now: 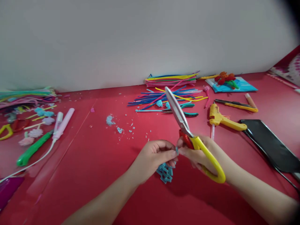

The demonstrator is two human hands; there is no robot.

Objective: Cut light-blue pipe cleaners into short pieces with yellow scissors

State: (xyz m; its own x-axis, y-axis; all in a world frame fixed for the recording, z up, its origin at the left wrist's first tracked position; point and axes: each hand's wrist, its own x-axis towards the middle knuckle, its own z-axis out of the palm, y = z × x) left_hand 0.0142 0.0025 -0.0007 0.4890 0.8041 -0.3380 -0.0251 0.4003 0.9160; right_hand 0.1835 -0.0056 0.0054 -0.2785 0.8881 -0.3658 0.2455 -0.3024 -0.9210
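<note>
My left hand [157, 156] is closed, thumb and fingers pinching a small light-blue piece [177, 151], perhaps pipe cleaner. Around the yellow-and-red handles of a pair of scissors [198, 142], my right hand [206, 153] is also closed. The blades point up and away, to the left. Fingertips of the right hand meet the same small piece, close to the left fingertips. Just beneath the left hand lies a cluster of bent light-blue pieces [165, 173], partly hidden by the fingers.
Beyond my hands are light-blue clippings [110, 120], loose pipe cleaners [150, 99] and teal-handled pliers [191, 114]. A yellow glue gun [217, 117] and a black phone-like slab [269, 143] lie to the right. A pink corded tool [64, 123] and a green-handled cutter [35, 148] are left.
</note>
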